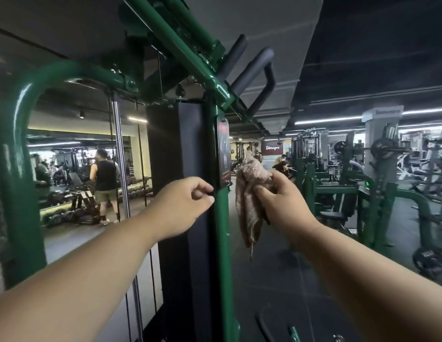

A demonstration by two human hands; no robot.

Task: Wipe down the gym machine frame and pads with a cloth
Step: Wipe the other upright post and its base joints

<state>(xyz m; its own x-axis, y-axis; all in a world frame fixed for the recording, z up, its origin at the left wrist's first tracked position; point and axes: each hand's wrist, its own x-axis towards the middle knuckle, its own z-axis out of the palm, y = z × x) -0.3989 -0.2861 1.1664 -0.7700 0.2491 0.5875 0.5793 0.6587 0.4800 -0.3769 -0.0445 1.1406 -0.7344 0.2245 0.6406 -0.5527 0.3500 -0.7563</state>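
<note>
A: Why does the person's right hand (280,197) pinch the fuzzy pinkish-brown cloth (249,201) up high?

B: So most of it hangs loose, ready to rub. It is just beside the shiny green metal post (222,218) of the gym machine, not touching it.

A: And the left hand (184,203)?

B: Its fingers curl at the post's edge, by the tall black panel (190,169). It looks like it steadies the person. Whether it really grips, nobody can tell.

A: Is wiping happening?

B: Probably about to.

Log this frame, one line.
right hand grips cloth, off frame | left hand at green upright, curled | wiping: not underway
</note>
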